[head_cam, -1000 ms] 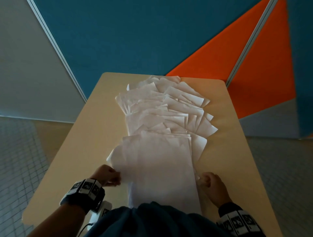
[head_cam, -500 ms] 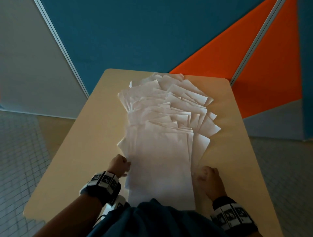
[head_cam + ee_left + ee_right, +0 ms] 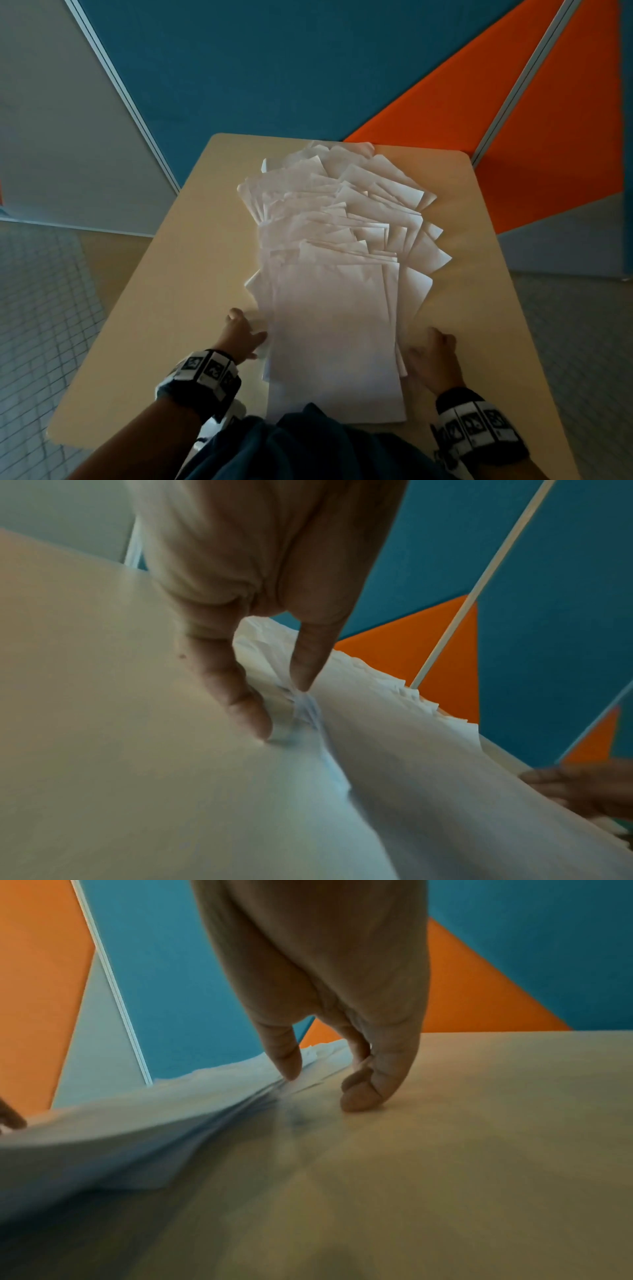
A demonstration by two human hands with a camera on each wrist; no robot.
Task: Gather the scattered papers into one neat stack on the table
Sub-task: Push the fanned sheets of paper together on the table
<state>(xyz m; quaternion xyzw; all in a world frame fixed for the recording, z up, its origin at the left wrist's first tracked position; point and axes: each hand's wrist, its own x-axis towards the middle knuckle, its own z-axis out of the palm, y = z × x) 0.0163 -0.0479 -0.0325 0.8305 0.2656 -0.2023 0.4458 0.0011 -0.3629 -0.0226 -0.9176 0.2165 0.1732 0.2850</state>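
Behind the pale wooden table [image 3: 144,308] a partition wall of teal [image 3: 274,68], orange [image 3: 565,137] and grey [image 3: 51,120] panels is seen, with grey tiled floor [image 3: 34,308] on both sides; the white papers [image 3: 339,233] are spread in an overlapping fan from the far edge of the table down its middle, the nearest sheets being gathered into a rougher pile [image 3: 335,342] at the near edge; the left edge of that pile is touched by the left hand [image 3: 239,337], and in the left wrist view the thumb [image 3: 308,664] is set on top of the sheets while a curled finger [image 3: 240,704] is pressed against their edge on the table, so the papers are pinched there; the right edge is met by the right hand [image 3: 433,359], whose thumb [image 3: 286,1056] is laid on the lifted paper edges while its other fingers [image 3: 369,1091] are curled down onto the table surface just beside them; marker-covered bands are worn on both wrists [image 3: 205,371]; dark blue clothing [image 3: 308,445] is seen at the bottom edge.
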